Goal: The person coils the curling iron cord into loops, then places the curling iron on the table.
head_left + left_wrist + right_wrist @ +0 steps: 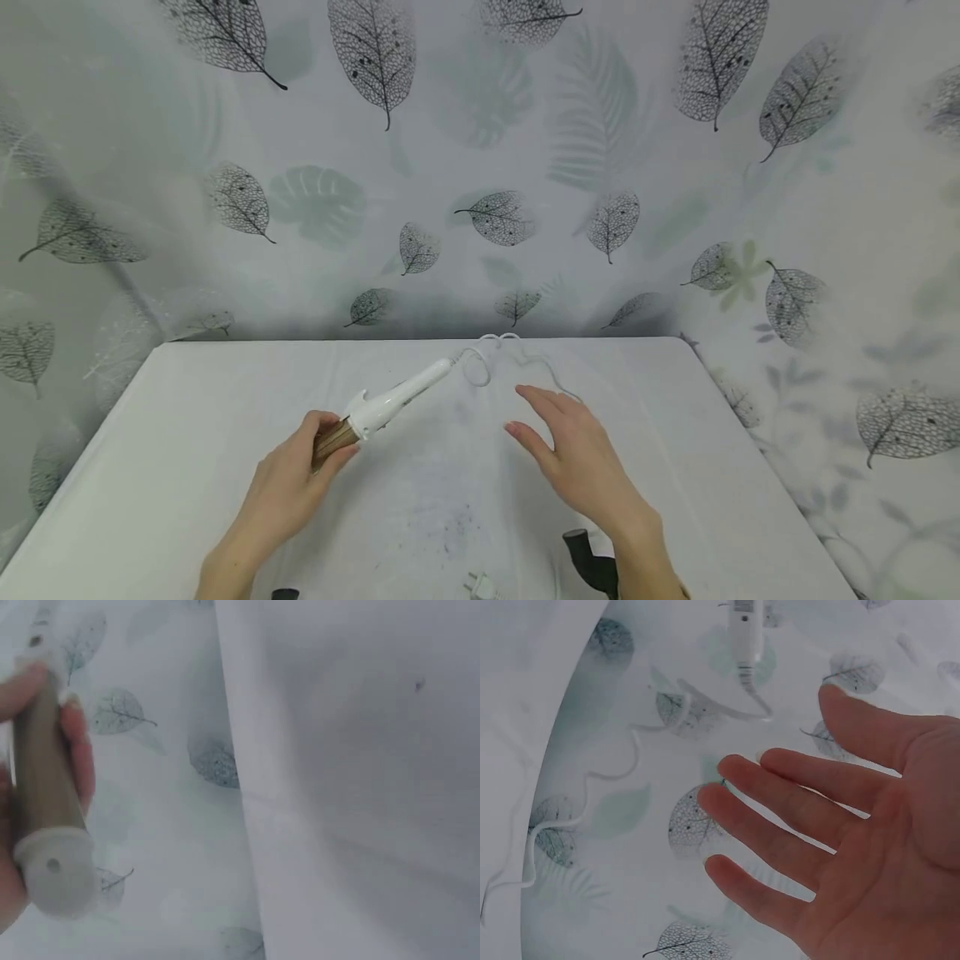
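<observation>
The gold barrel [335,440] of a curling iron [369,417] is gripped by the left hand [288,487], its fingers and thumb closed about it. In the left wrist view, a white cap [60,874] is shown at the barrel's end. The iron is held aslant over the table [660,400], left of its middle, with the white handle [411,389] pointed away and to the right. From the handle's tip, a white cord [724,710] is led in loops toward the table's far edge. To the right of the handle, the right hand [581,454] is held wide, its fingers extended and spread, near the cord. Closer to the wearer, a white plug [482,587] is seen, and a black curved pipe [588,562] is partly covered by the right forearm [645,550]. Dark specks [450,529] are scattered on the tabletop. Behind everything, a leaf-printed sheet [525,275] is hung.
</observation>
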Action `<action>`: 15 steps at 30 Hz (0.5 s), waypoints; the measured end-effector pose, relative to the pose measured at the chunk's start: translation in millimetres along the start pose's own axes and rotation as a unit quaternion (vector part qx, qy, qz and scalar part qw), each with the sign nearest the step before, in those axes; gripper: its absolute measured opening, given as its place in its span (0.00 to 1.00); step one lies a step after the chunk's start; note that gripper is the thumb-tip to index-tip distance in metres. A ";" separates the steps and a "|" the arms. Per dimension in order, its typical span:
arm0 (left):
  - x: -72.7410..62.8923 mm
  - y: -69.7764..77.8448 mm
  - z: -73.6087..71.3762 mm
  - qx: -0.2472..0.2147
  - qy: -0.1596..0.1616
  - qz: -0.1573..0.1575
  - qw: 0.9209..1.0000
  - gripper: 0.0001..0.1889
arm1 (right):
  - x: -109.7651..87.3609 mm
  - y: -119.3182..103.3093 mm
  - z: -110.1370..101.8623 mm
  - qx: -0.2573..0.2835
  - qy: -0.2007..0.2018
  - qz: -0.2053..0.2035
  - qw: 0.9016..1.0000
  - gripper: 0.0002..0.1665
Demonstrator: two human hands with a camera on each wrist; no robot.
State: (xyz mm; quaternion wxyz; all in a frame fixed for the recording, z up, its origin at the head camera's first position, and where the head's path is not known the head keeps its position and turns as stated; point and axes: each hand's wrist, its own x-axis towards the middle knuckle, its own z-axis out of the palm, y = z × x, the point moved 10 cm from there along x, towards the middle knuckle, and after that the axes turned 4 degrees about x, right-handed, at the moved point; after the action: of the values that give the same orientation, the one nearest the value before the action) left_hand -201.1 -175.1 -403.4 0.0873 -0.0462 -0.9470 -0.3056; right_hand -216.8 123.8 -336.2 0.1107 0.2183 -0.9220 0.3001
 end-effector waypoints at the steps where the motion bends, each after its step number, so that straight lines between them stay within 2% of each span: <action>1: -0.2 1.7 -1.6 -0.006 0.005 0.004 1.000 0.19 | 0.3 -0.4 -0.1 -0.001 0.002 -0.004 1.000 0.27; 4: -2.0 3.4 -5.8 -0.020 0.016 0.006 1.000 0.18 | 2.2 -3.7 -0.2 -0.002 0.005 -0.029 1.000 0.27; 8: -5.2 5.6 -14.2 -0.016 0.046 0.021 0.999 0.17 | 4.0 -6.8 3.0 0.002 -0.007 -0.054 0.999 0.34; 12: -8.6 11.1 -23.6 -0.017 0.062 0.049 0.997 0.18 | 3.8 -9.5 13.3 0.024 -0.051 -0.071 0.996 0.38; 15: -11.8 15.5 -28.9 -0.020 0.056 0.064 0.996 0.20 | 1.5 -14.5 24.5 0.050 -0.098 -0.095 0.989 0.38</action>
State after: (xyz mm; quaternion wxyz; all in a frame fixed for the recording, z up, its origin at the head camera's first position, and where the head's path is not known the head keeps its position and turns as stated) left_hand -183.4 -179.9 -373.8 0.1584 -0.0911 -0.9293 -0.3209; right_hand -213.1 98.1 -347.9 0.0364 0.3382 -0.8874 0.3113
